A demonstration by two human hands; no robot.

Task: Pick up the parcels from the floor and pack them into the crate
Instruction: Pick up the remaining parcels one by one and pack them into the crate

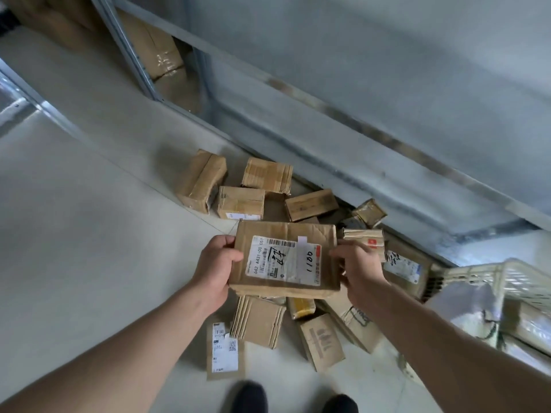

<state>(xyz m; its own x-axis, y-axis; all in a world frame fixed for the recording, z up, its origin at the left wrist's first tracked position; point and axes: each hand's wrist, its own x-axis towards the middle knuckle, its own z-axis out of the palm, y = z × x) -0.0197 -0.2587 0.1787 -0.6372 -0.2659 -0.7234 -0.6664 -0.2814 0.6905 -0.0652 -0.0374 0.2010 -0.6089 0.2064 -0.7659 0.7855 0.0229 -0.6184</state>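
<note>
Over on the left, a metal shelving frame [128,52] stands against the wall with big brown cartons [155,46] stacked behind its posts, and the pale floor [74,234] stretches bare in front of it. Nearer the middle, a flat envelope parcel with a white label [225,351] lies by the person's dark shoes [249,397], on the edge of a loose heap of small cardboard parcels [241,201] scattered along the foot of the grey wall [387,99]. Above that heap the person holds one cardboard parcel [286,257] up off the floor, label side up, with a barcode and handwritten marks across the sticker. The left hand [216,266] grips its left edge, thumb curled over the top face and fingers wrapped beneath. The right hand [362,272] clasps the opposite edge, thumb on top, fingers tucked under and out of sight. Further right, more parcels lie behind that wrist, and a pale plastic lattice crate [477,275] sits on the floor at the edge of view, with a shiny grey plastic mailer bag [468,308] and other packages already inside.
</note>
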